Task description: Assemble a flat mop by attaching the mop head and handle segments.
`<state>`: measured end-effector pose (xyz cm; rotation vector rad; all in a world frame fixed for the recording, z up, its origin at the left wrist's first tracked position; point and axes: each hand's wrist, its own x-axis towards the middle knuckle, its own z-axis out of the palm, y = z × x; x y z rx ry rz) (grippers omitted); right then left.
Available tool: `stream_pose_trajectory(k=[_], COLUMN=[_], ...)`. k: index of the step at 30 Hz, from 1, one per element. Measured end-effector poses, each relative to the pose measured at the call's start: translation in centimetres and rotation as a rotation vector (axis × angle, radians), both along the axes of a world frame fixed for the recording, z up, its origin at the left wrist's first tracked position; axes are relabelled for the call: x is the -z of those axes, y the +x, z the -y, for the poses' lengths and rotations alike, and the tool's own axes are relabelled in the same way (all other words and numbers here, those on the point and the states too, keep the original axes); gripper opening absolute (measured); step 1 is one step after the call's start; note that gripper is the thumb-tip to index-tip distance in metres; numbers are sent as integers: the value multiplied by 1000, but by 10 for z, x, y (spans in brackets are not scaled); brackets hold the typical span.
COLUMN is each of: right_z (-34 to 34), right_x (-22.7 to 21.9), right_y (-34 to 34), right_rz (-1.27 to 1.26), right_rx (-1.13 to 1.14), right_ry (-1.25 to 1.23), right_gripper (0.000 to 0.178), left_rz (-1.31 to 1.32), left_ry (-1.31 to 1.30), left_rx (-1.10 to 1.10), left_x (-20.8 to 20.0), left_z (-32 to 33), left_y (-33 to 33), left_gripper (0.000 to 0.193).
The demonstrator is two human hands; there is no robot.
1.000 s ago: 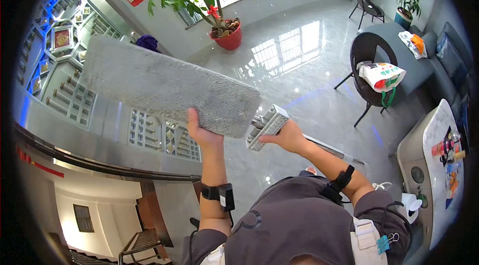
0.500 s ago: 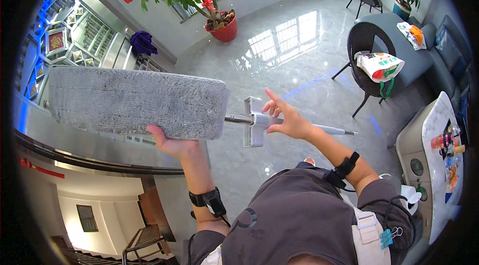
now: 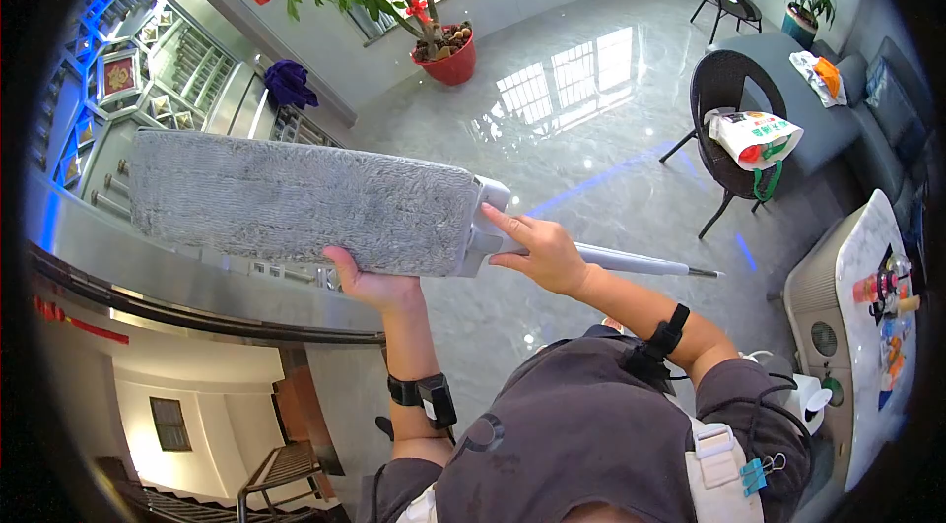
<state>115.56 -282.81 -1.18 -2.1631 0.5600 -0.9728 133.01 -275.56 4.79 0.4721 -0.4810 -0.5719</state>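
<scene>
Meeting the end of the mop pad (image 3: pixel 305 200) between the two hands, the grey collar (image 3: pixel 479 249) covered the stretch where a bare metal rod had shown half a second earlier. The right hand (image 3: pixel 550 259), whose fingers had been spread clear, was now half curled at the collar, forefinger stretched along it toward the pad and thumb set apart below; how firmly its other fingers gripped could not be told. The left hand (image 3: pixel 384 291) held the pad's lower edge, thumb over the front and fingers hidden behind.

The mop was raised in front of the person, its long axis running nearly crosswise. The pad's far end pointed left, well past the left hand, while the pole (image 3: pixel 636 261) ran right, beyond the right hand, dipping slightly toward its dark tip. The pad was a long, round-cornered rectangle of shaggy grey pile; the collar and pole looked smooth and pale, above a glossy, grey-veined floor (image 3: pixel 581 163).
</scene>
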Motion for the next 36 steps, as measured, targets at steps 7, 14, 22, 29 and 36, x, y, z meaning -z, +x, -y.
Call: stream_pose_trajectory(k=[7,14,22,29,36], right_z=[1,7,32,58,79], right_x=[0,14,2,18,30], right_y=[-1,-26,-30,-36,-29], right_rz=[108,135,60,101,179], right_rx=[-46,-165,-659,-842,-819], right_ry=[-170,-153,626,930,923], right_gripper=[67,58,46,44,46], left_rz=[-16,-78,-15,-31,-46], left_ry=[-43,-63,-268,-212,-223], left_rx=[-17,-54,148,90,3], left_x=[1,-7,14,20,23], left_z=[-6,-13,-3,24,49], left_y=[5,17,31,20,16], left_gripper=[63,63,61,58,58])
